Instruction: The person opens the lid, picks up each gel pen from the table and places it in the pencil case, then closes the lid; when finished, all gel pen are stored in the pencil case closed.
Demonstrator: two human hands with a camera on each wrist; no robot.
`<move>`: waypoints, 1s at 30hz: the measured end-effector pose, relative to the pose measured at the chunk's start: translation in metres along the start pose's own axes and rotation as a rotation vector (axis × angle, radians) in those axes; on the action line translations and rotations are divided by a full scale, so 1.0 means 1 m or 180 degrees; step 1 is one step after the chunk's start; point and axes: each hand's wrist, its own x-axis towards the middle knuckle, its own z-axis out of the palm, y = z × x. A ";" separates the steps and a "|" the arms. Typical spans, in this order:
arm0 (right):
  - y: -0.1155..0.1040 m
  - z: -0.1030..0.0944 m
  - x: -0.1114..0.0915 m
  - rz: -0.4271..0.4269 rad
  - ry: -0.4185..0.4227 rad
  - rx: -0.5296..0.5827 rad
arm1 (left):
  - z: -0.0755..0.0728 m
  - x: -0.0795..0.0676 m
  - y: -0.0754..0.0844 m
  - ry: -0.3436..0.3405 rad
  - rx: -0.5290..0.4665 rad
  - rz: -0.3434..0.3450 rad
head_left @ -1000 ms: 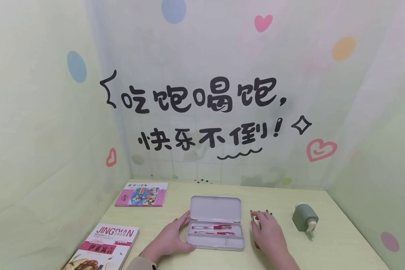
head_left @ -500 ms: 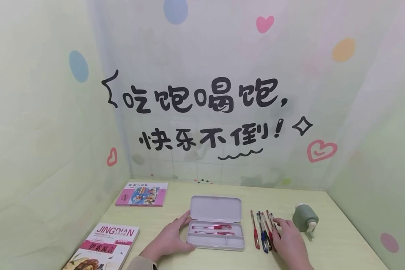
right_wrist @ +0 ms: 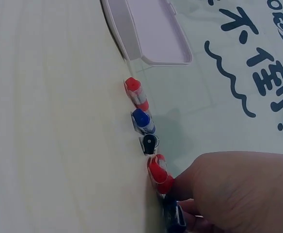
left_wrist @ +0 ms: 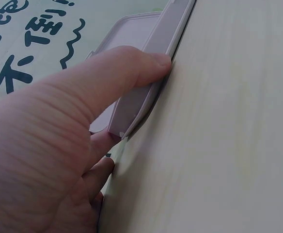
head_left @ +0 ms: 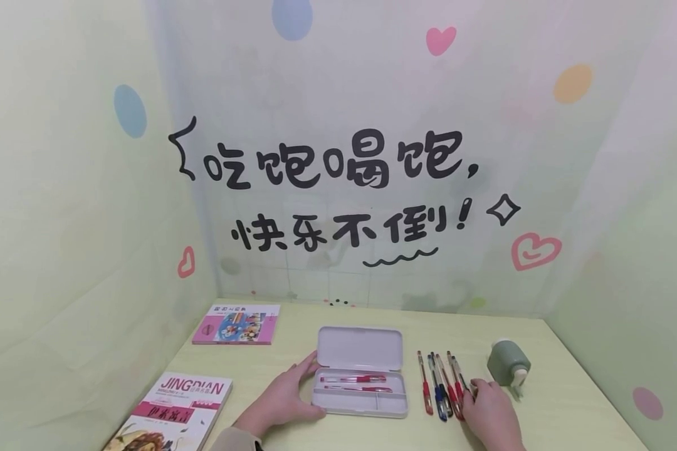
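Observation:
A pale lilac pencil case (head_left: 361, 406) lies with its lid up, two red pens (head_left: 355, 379) inside its back compartment. My left hand (head_left: 284, 401) holds the case by its left end; in the left wrist view the thumb (left_wrist: 146, 68) presses the front wall and the fingers are round the side. To the right of the case, several capped gel pens, red, blue and black, lie side by side, among them a red pen (head_left: 427, 394) and a blue pen (head_left: 442, 404). At the row's right end my right hand (head_left: 493, 413) pinches a dark-capped pen (right_wrist: 173, 216), partly hidden by the fingers.
A grey-green bottle (head_left: 508, 363) lies just beyond my right hand. Two books are on the left, a pink one (head_left: 237, 326) at the back and a white one (head_left: 172, 413) nearer. Printed cloth walls enclose the table (head_left: 293, 319) at the back and sides.
My right hand has moved right from above the pens to the row's right end, uncovering them. The left hand and the case have stayed in place.

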 end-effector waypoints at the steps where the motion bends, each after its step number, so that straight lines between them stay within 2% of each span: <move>1: 0.001 0.000 0.000 -0.0006 -0.0007 -0.0012 | 0.000 0.000 0.000 0.0002 0.0000 0.0008; 10: 0.007 0.003 0.003 -0.0045 0.0004 0.0025 | 0.000 0.000 0.001 0.0007 -0.0013 0.0004; 20: 0.005 0.005 0.006 0.0049 -0.0067 0.0029 | 0.000 -0.001 -0.002 0.0015 -0.0048 0.0006; 30: -0.004 -0.001 0.002 0.0025 0.0088 0.0059 | -0.001 -0.001 0.000 0.0006 -0.0041 0.0022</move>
